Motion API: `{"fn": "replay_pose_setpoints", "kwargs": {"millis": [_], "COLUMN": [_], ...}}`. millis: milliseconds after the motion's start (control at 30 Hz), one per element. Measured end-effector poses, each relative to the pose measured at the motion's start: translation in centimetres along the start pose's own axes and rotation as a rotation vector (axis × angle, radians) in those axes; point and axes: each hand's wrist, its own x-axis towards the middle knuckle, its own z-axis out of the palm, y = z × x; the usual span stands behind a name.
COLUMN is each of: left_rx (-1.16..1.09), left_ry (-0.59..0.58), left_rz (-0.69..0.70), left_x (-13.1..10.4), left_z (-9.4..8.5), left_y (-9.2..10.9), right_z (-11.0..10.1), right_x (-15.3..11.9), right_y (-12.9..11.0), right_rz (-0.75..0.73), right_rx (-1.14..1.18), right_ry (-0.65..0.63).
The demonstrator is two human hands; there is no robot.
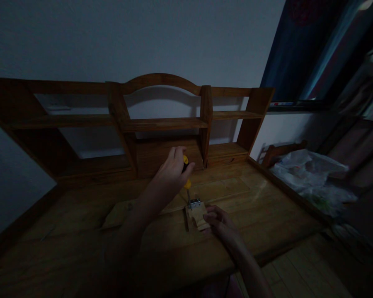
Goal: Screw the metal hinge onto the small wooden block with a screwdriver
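Observation:
My left hand is wrapped round the handle of a yellow-and-black screwdriver, which stands nearly upright. Its shaft points down to a small silver metal hinge on the far edge of a pale wooden block. Whether the tip sits in a screw is too small to make out. From the right side, my right hand grips the block against the desk, fingers curled at its near corner. Just left of the block is a narrow dark strip.
Beyond my hands rises a wooden shelf unit on the desk. A flat piece of wood lies by my left forearm, and a thin small object farther left. Plastic bags rest past the desk's right edge.

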Motion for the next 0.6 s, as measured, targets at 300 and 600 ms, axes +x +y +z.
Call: {"fn": "replay_pose_setpoints", "kwargs": {"millis": [300, 600], "left_rx": [-0.03, -0.018], "left_ry": [0.042, -0.122], "left_rz": [-0.04, 0.022], "left_x": [0.3, 0.1], "left_z": [-0.8, -2.3], "left_y": [-0.5, -0.3], "right_z": [-0.3, 0.0], "right_x": [0.2, 0.0], "right_y": [0.5, 0.0], "right_rz": [-0.015, -0.007], "right_rx": [0.01, -0.018], "right_ry": [-0.011, -0.012]}}
